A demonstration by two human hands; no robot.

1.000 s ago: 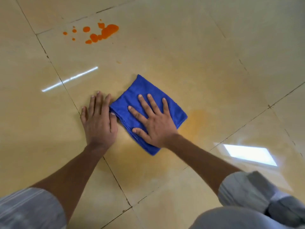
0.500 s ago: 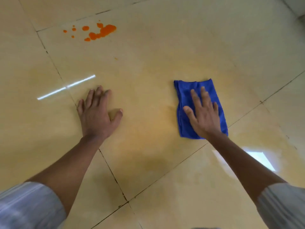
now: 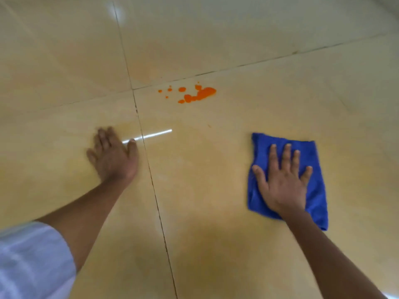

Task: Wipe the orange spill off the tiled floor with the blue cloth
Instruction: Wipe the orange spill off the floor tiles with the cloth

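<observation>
Your right hand (image 3: 284, 182) lies flat on the folded blue microfibre cloth (image 3: 315, 190), fingers straight and spread, so it presses the cloth on the glossy beige tiled floor (image 3: 216, 190) and does not pinch it. Your left hand (image 3: 114, 157) is blurred, but its fingers look straight and it seems to rest flat on the floor beside the dark grout line (image 3: 151, 180); it holds nothing.

The orange spill (image 3: 203, 94), one long puddle with several small drops on its left, sits well apart from the cloth, farther from you and to the left, close to the crossing of the grout lines. It looks untouched, so I judge the wiping of it is not yet begun.

What can go wrong: because your flat grip only presses, the cloth may slide out or bunch under your palm during the long push. A too fast sweep may smear the liquid wider or push it into the grout. The small drops are easy to miss.
</observation>
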